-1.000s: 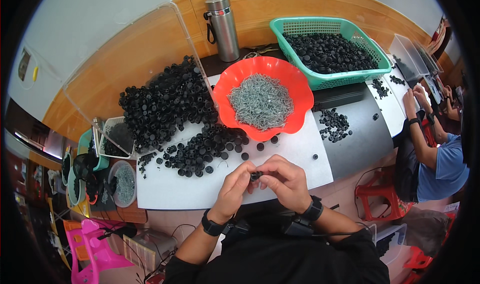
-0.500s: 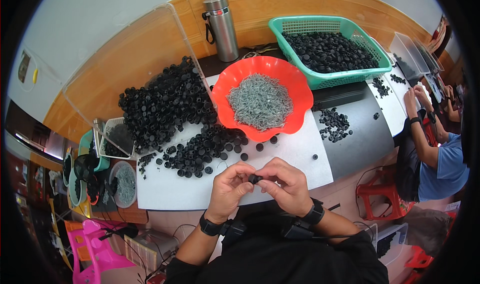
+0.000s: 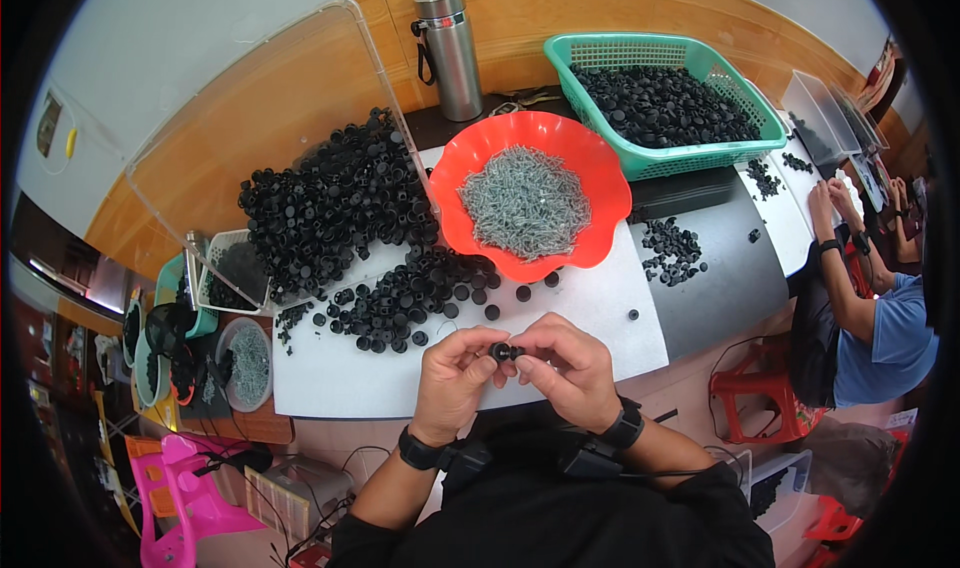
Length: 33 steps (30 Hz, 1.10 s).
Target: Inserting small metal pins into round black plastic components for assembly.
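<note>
My left hand (image 3: 455, 380) pinches a round black plastic cap (image 3: 500, 351) between thumb and fingers, just over the table's front edge. A spot at the cap's middle looks pale, too small to make out. From the other side, the fingertips of my right hand (image 3: 568, 370) close on a small black plastic piece (image 3: 516, 352) that meets the cap. Whether the two are joined cannot be seen. Beyond my hands lie loose black caps (image 3: 400, 303), spilling from a large heap (image 3: 335, 203). A red scalloped bowl (image 3: 604, 218) full of small grey metal screws stands behind.
A green basket (image 3: 655, 161) of black parts stands at the back, right of a steel flask (image 3: 459, 63). Small black pieces (image 3: 672, 251) lie on the dark panel. A clear bin (image 3: 385, 78) surrounds the heap. At right sits a person in blue (image 3: 895, 333), near a red stool (image 3: 745, 393).
The black cap has tilted in my fingers and shows more of its round face. My hands have drawn slightly apart, and the view has shifted a little.
</note>
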Each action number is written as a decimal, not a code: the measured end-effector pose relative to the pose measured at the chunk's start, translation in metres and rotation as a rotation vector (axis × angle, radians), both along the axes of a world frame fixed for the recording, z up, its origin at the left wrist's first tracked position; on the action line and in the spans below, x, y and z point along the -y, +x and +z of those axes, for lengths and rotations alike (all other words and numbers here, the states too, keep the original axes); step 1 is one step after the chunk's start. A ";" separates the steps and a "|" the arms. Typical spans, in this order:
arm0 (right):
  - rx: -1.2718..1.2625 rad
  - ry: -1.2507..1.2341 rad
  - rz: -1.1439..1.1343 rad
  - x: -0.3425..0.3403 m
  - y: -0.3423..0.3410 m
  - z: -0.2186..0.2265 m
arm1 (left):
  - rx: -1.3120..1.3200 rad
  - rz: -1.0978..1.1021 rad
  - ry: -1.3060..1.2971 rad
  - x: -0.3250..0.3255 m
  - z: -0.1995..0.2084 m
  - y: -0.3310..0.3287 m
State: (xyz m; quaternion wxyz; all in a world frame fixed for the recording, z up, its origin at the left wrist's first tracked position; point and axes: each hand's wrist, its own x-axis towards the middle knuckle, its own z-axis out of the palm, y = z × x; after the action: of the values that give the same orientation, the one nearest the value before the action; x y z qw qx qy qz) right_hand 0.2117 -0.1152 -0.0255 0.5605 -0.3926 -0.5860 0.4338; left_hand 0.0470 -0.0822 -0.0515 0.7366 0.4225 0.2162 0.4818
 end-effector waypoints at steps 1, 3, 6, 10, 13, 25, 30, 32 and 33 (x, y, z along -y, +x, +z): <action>0.002 -0.008 0.002 0.000 0.000 0.000 | 0.000 -0.001 0.000 0.000 0.000 -0.001; 0.002 -0.017 0.004 0.000 0.000 0.000 | 0.003 -0.026 -0.023 0.000 0.001 -0.001; 0.036 0.021 -0.025 -0.001 -0.001 0.002 | -0.001 0.009 -0.044 0.001 0.003 0.002; 0.095 0.114 -0.094 -0.003 -0.001 0.007 | -0.012 0.014 -0.037 0.000 0.003 0.003; 0.149 0.159 -0.111 -0.004 0.000 0.007 | -0.097 0.037 0.041 0.000 0.004 0.003; -0.092 -0.015 -0.088 -0.003 -0.004 -0.009 | -0.110 0.013 0.088 -0.001 0.004 0.004; -0.085 -0.010 -0.084 -0.002 -0.003 -0.008 | -0.143 -0.010 0.059 -0.001 0.007 0.002; 0.042 0.058 -0.101 -0.002 -0.001 -0.007 | -0.127 -0.018 0.052 -0.001 0.006 0.002; 0.042 0.059 -0.100 -0.002 -0.002 -0.006 | -0.113 -0.027 0.046 -0.001 0.006 0.002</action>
State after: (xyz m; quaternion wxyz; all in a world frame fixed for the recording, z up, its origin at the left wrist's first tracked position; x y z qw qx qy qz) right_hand 0.2102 -0.1128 -0.0318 0.5804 -0.4140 -0.5897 0.3795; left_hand 0.0488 -0.0812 -0.0453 0.7198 0.4687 0.2407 0.4519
